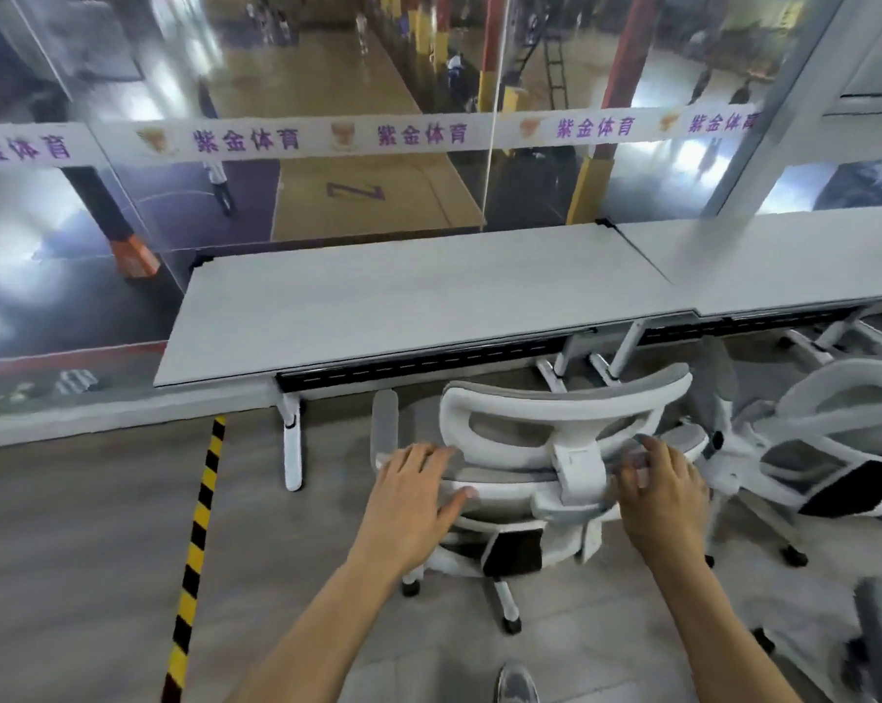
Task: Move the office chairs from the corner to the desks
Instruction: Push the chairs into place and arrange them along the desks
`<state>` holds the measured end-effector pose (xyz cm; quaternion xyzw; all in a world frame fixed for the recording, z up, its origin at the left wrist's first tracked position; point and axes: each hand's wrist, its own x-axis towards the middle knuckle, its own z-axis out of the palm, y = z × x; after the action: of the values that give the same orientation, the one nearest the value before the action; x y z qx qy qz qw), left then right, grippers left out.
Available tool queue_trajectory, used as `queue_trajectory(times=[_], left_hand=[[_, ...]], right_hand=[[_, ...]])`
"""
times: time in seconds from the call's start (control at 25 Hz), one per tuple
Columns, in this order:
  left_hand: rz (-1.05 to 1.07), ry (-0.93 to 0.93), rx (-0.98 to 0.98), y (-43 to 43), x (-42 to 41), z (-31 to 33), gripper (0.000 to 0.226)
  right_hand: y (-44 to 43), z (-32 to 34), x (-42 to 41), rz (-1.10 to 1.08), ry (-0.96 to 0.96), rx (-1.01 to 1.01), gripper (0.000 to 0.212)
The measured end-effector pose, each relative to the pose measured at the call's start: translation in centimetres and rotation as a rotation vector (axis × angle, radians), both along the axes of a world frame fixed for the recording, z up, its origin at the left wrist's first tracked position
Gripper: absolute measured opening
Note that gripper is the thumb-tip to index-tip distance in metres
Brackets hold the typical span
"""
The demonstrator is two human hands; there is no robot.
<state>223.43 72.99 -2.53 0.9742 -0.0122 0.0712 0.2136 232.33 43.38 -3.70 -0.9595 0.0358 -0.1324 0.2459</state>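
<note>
The white office chair stands just ahead of both hands, backrest toward them, facing the desk beyond. The left hand rests flat-fingered on the backrest. The right hand bends its fingers at the rim, grip unclear through blur. A second chair sits right of the right hand.

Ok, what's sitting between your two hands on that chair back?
The white headrest bracket of the office chair, upright at mid-backrest, lies between the left hand and the right hand; the head view shows it.

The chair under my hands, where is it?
Head view, centre: the chair stands before the left desk, left hand and right hand on its backrest, second chair at right.
</note>
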Motion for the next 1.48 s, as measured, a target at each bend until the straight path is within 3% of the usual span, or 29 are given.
queue_trajectory(times=[0.16,0.44,0.76,0.96,1.16,1.48], left_hand=[[0.083,-0.013,0.076,-2.1,0.6,-3.2,0.056],[0.166,-0.096,0.049,-0.9,-1.3,-3.2,0.045],[0.302,-0.042,0.149,6.6,-5.8,-4.5,0.047],[0.336,-0.052,0.092,10.7,-8.1,-4.3,0.055],[0.320,0.039,0.092,13.8,-8.8,-4.7,0.058],[0.291,0.011,0.044,11.4,-7.1,-4.3,0.058]], right_hand=[[-2.7,-2.4,1.9,0.115,-0.046,0.023,0.045],[-0.5,-3.3,1.5,0.178,-0.073,0.100,0.042],[5.5,-3.0,-1.4,0.423,-0.065,0.088,0.049],[8.6,-3.3,-2.1,0.574,-0.075,0.057,0.053],[11.0,-3.2,-2.2,0.571,-0.076,-0.025,0.056],[8.9,-2.8,-1.6,0.536,-0.095,0.005,0.057]])
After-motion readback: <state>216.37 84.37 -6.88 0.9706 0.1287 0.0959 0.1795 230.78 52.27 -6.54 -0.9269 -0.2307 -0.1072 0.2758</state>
